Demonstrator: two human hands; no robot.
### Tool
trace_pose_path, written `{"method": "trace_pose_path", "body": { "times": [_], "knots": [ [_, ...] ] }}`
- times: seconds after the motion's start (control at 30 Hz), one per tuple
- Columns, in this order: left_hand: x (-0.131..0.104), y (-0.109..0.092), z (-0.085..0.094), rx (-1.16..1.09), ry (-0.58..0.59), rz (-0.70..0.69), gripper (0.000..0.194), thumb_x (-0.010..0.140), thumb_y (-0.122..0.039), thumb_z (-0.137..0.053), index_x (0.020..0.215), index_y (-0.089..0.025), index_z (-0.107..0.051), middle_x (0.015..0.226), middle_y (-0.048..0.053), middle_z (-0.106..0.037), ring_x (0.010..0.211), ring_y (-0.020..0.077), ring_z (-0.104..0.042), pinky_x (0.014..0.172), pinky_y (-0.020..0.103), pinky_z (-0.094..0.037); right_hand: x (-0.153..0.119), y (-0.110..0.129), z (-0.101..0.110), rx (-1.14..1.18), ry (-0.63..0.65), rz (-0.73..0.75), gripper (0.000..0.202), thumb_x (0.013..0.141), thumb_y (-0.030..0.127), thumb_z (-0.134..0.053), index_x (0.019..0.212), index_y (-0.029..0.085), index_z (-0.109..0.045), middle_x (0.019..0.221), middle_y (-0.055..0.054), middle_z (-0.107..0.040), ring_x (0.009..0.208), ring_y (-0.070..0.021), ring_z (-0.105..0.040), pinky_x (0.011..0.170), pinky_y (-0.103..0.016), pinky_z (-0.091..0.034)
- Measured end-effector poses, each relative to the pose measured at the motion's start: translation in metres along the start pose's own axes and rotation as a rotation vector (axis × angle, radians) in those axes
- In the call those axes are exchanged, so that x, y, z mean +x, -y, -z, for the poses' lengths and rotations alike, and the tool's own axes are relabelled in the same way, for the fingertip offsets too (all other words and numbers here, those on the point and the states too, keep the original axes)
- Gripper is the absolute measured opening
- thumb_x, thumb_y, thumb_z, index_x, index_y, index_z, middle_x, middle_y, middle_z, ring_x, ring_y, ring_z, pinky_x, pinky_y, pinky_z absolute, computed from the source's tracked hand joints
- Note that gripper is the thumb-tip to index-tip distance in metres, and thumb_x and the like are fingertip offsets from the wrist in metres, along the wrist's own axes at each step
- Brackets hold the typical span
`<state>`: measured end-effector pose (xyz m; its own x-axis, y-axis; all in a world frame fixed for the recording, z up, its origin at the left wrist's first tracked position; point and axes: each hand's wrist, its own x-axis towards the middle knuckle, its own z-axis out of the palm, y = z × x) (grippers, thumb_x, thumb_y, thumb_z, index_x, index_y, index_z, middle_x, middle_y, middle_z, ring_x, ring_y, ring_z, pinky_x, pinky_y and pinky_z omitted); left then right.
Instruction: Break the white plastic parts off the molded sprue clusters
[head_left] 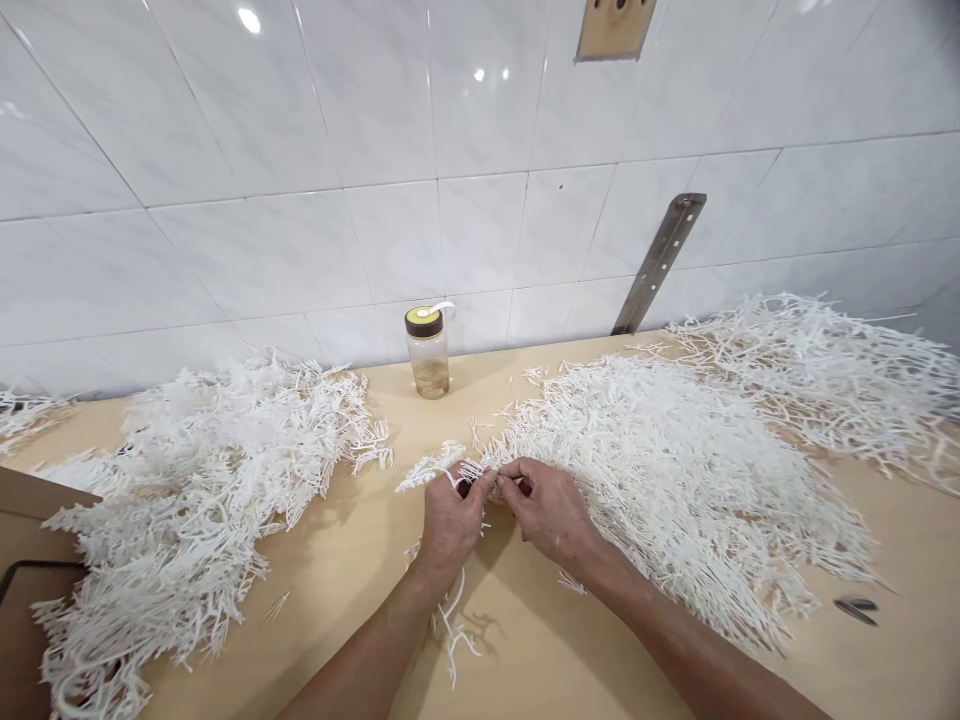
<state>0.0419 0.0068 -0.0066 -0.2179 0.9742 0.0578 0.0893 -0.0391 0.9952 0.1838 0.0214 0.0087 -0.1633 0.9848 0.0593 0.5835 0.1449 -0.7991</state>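
Near the middle of the wooden table, my left hand (454,515) is closed on a white branched piece (427,473), whose twigs stick out to the left and above the fingers. My right hand (546,505) touches it fingertip to fingertip, pinching at the piece's right end; what exactly lies between those fingers is too small to tell. A large heap of white twigs (675,470) spreads just right of my right hand. Another heap of white branched pieces (217,470) covers the left side. Below my left wrist lies a loose white branch (454,630).
A lidded clear bottle (430,365) stands at the table's back edge. A metal strip (660,262) leans on the tiled wall. More white branches (847,370) lie at the back right, small dark metal snips (857,609) at the right, a brown box (37,540) at the left.
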Motion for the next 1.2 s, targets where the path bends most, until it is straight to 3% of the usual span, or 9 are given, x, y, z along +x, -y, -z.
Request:
{"method": "trace_pose_path", "body": {
  "times": [0.2,0.43,0.57,0.73,0.83,1.0,1.2],
  "knots": [
    [-0.004,-0.011,0.000,0.107,-0.055,-0.044,0.026,0.078,-0.039,-0.069,0.064,-0.017,-0.063,0.056,-0.002,-0.056,0.056,0.0132,-0.046,0.056,0.024,-0.034,-0.001,-0.004,-0.006,-0.113,-0.069,0.132,0.020,0.087,0.026,-0.049,0.081,0.020,-0.068,0.071,-0.002,-0.069,0.063,-0.0168,-0.061,0.062,-0.028,-0.043],
    [-0.005,-0.011,0.000,0.046,-0.024,-0.066,0.018,0.079,-0.035,-0.067,0.079,-0.018,-0.066,0.067,0.001,-0.065,0.063,0.0167,-0.055,0.064,0.026,-0.041,-0.002,0.002,-0.011,-0.106,-0.060,0.117,0.016,0.085,0.026,-0.051,0.074,0.020,-0.061,0.067,-0.001,-0.065,0.061,-0.0168,-0.058,0.059,-0.028,-0.041],
    [-0.007,-0.009,0.000,0.077,-0.018,-0.051,0.019,0.082,-0.036,-0.064,0.083,-0.018,-0.063,0.069,0.001,-0.065,0.064,0.0165,-0.057,0.064,0.026,-0.042,-0.003,0.004,-0.016,0.006,-0.013,-0.007,0.016,0.086,0.029,-0.048,0.075,0.021,-0.057,0.060,0.001,-0.061,0.050,-0.0148,-0.054,0.050,-0.026,-0.038],
    [-0.007,-0.009,0.000,-0.010,0.036,-0.010,0.025,0.081,-0.042,-0.066,0.085,-0.018,-0.063,0.062,-0.003,-0.056,0.054,0.0116,-0.046,0.056,0.024,-0.037,0.001,0.002,-0.008,-0.108,-0.208,0.013,0.015,0.084,0.029,-0.050,0.071,0.022,-0.050,0.060,0.000,-0.058,0.053,-0.0158,-0.053,0.052,-0.027,-0.038],
    [-0.003,-0.007,0.000,-0.056,0.067,0.012,0.031,0.080,-0.046,-0.068,0.076,-0.017,-0.060,0.059,-0.004,-0.049,0.053,0.0101,-0.041,0.054,0.023,-0.034,0.003,0.001,0.001,-0.096,-0.201,-0.018,0.013,0.084,0.030,-0.050,0.073,0.022,-0.051,0.059,0.001,-0.058,0.052,-0.0150,-0.053,0.052,-0.026,-0.038],
    [0.003,-0.004,0.001,-0.135,-0.001,0.078,0.035,0.075,-0.048,-0.073,0.072,-0.015,-0.060,0.058,-0.005,-0.048,0.054,0.0096,-0.040,0.054,0.023,-0.034,0.005,-0.007,0.006,-0.090,-0.176,-0.005,0.009,0.084,0.027,-0.050,0.082,0.021,-0.056,0.063,0.001,-0.062,0.051,-0.0147,-0.055,0.054,-0.026,-0.040],
    [0.003,-0.006,0.002,-0.152,-0.032,0.111,0.033,0.073,-0.045,-0.075,0.073,-0.014,-0.063,0.059,-0.004,-0.052,0.056,0.0102,-0.043,0.056,0.024,-0.036,0.001,-0.003,0.005,-0.024,-0.125,0.057,0.024,0.086,0.031,-0.049,0.097,0.019,-0.067,0.067,-0.001,-0.065,0.048,-0.0143,-0.057,0.053,-0.027,-0.044]
  ]
}}
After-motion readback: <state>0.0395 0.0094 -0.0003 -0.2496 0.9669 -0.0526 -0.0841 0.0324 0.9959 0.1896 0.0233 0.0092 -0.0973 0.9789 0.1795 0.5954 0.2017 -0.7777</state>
